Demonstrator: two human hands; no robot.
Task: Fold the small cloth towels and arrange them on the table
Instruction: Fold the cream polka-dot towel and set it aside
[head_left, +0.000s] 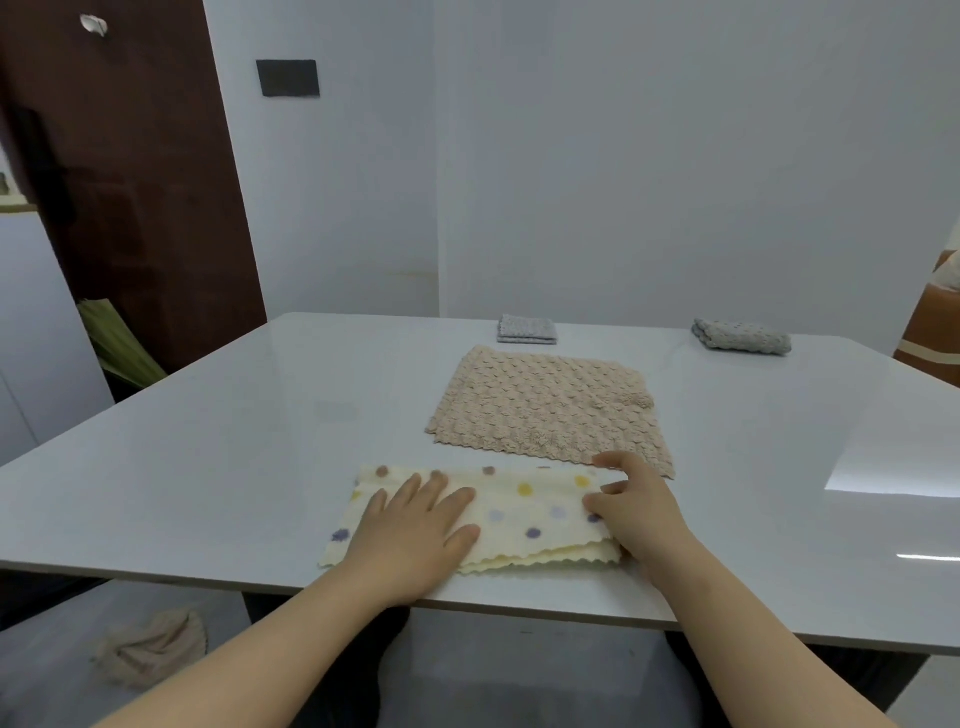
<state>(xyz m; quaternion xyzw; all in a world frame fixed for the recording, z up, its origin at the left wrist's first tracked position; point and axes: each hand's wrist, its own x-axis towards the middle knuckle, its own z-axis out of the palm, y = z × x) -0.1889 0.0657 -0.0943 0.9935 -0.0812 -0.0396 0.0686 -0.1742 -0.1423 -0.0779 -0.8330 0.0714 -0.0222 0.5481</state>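
A cream towel with coloured dots (524, 512) lies folded in half near the front edge of the white table (234, 441). My left hand (415, 530) rests flat on its left half with straight fingers. My right hand (631, 506) is at the towel's right end, fingers curled round the edge there. Behind it a beige textured towel (545, 410) lies spread flat. Two folded grey towels sit at the far edge, one in the middle (527, 329) and one to the right (743, 338).
A crumpled beige cloth (150, 644) lies on the floor at lower left. A dark brown door (130, 182) stands at the left. A brown object (930, 322) shows at the right edge beyond the table.
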